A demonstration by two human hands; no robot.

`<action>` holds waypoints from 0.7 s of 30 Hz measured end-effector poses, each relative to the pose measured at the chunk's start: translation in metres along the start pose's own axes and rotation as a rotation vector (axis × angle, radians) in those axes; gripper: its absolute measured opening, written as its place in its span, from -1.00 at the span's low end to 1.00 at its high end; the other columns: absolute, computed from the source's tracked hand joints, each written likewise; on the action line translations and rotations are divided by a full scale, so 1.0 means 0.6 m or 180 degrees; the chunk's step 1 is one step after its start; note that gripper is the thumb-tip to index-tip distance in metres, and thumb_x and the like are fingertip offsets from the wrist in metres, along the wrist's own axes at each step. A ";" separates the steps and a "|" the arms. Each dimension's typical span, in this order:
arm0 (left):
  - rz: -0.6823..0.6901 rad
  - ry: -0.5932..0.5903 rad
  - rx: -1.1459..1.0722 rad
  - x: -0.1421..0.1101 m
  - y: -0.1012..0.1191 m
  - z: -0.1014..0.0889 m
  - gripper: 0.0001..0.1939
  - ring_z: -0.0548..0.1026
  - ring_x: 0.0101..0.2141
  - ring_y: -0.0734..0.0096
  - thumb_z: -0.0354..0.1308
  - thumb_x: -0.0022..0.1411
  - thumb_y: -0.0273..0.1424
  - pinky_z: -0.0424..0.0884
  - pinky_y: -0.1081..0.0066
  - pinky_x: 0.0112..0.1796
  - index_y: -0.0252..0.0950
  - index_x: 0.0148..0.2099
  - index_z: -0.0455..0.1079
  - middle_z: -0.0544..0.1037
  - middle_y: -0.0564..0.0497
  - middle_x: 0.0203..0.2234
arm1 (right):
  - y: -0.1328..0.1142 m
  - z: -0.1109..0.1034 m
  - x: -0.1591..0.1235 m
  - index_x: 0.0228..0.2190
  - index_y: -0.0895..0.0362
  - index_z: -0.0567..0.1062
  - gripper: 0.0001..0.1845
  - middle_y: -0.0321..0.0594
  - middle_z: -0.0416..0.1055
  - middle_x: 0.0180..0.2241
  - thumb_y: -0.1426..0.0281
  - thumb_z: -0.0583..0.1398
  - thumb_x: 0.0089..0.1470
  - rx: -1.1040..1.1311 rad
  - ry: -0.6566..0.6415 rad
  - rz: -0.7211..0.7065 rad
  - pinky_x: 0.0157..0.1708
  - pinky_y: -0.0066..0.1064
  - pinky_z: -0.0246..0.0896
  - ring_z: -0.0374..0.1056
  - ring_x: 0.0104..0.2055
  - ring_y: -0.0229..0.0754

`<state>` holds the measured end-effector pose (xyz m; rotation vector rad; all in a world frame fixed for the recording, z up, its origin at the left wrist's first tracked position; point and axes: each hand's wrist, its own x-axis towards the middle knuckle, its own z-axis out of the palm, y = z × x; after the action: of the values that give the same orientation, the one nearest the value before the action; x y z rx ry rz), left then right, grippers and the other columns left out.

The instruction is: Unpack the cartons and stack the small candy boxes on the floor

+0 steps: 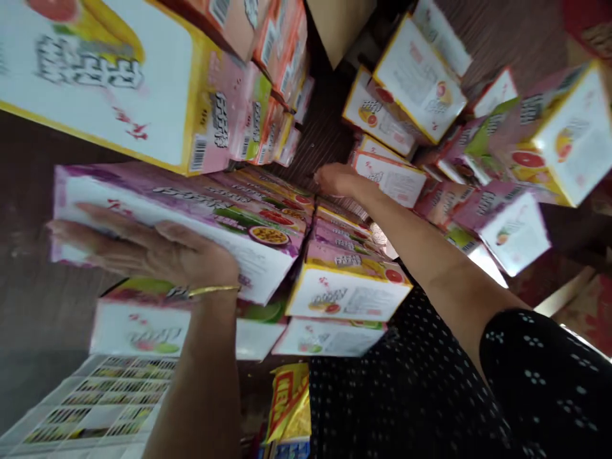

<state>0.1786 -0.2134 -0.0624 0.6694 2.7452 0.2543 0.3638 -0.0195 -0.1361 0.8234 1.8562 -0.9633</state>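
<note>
My left hand (143, 252) lies flat, fingers stretched out, against the white end of a purple passion-fruit carton (191, 210) in a stack of cartons. A gold bangle (213, 291) sits on that wrist. My right hand (337, 178) reaches far forward with the arm extended, its fingers curled over the far end of a row of pink and purple cartons (344, 239) next to a white-faced carton (394, 178). What the right fingers hold, if anything, is hidden.
A big yellow-edged white carton (105, 83) hangs above the left hand. Several tilted fruit-drink cartons (540, 140) crowd the right side. Lime-printed cartons (138, 328) lie under the stack. A yellow packet (289, 398) and a printed sheet (95, 408) sit low.
</note>
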 end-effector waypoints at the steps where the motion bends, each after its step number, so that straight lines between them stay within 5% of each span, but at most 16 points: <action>1: 0.0116 -0.0032 0.0124 -0.003 0.001 -0.010 0.28 -0.30 0.48 -0.08 -0.55 0.22 0.36 -0.41 0.07 0.41 -0.73 0.50 -0.21 -0.21 -0.48 0.48 | 0.008 -0.012 -0.041 0.10 0.24 0.54 -0.53 0.09 0.48 0.11 0.32 -0.06 0.47 0.0111 0.0102 0.0057 0.00 -0.30 0.40 0.44 0.14 0.05; 3: 0.0362 -0.0074 0.0115 -0.035 0.008 -0.032 0.23 -0.27 0.48 -0.08 -0.50 0.26 0.34 -0.35 0.00 0.41 -0.71 0.50 -0.16 -0.18 -0.45 0.49 | 0.029 -0.018 -0.126 0.12 0.20 0.50 -0.49 0.05 0.48 0.10 0.25 -0.12 0.50 0.0280 0.0315 0.0164 -0.04 -0.32 0.37 0.45 0.11 0.02; 6: 0.0546 -0.0046 -0.0240 -0.155 0.041 -0.051 0.02 -0.21 0.49 0.06 -0.37 0.39 0.17 -0.35 -0.01 0.42 -0.63 0.49 -0.03 -0.08 -0.38 0.48 | 0.058 0.011 -0.236 0.13 0.18 0.46 -0.50 0.05 0.50 0.07 0.22 -0.12 0.50 0.0291 0.0424 0.0201 -0.10 -0.35 0.34 0.46 0.07 0.00; 9: 0.0197 -0.0457 -0.0463 -0.292 0.087 -0.027 -0.09 -0.16 0.49 0.07 -0.37 0.43 0.03 -0.26 0.00 0.43 -0.67 0.44 0.07 0.02 -0.47 0.45 | 0.074 0.050 -0.308 0.09 0.15 0.50 -0.51 0.04 0.54 0.02 0.21 -0.10 0.49 0.0159 0.0237 0.0094 -0.16 -0.36 0.32 0.47 0.06 0.01; 11: -0.0054 -0.0518 -0.0447 -0.347 0.107 0.007 -0.16 -0.19 0.50 0.07 -0.33 0.44 -0.04 -0.29 -0.03 0.43 -0.61 0.46 0.07 0.01 -0.46 0.45 | 0.076 0.067 -0.334 0.07 0.13 0.53 -0.50 0.03 0.55 0.00 0.20 -0.10 0.48 0.0050 0.0119 -0.0008 -0.17 -0.35 0.31 0.48 0.06 0.01; 15: -0.0082 -0.0293 -0.0290 -0.360 0.110 0.056 -0.25 -0.32 0.50 0.08 -0.27 0.45 -0.17 -0.41 -0.10 0.42 -0.57 0.50 -0.03 -0.10 -0.43 0.48 | 0.075 0.075 -0.348 0.03 0.13 0.58 -0.52 0.04 0.55 0.00 0.24 -0.06 0.47 -0.0093 0.0172 -0.0175 -0.12 -0.32 0.33 0.47 0.08 0.04; 21: 0.0062 -0.0186 -0.0270 -0.347 0.102 0.061 -0.27 -0.33 0.50 0.10 -0.26 0.45 -0.22 -0.42 -0.07 0.42 -0.56 0.51 -0.05 -0.12 -0.40 0.49 | 0.050 0.075 -0.309 0.00 0.23 0.61 -0.49 0.14 0.53 0.03 0.26 -0.06 0.46 -0.0052 0.0372 -0.0619 -0.10 -0.24 0.36 0.46 0.10 0.14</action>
<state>0.3922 -0.2548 -0.0306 0.6705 2.6573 0.3479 0.4816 -0.0731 0.0075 0.7119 2.0719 -1.0369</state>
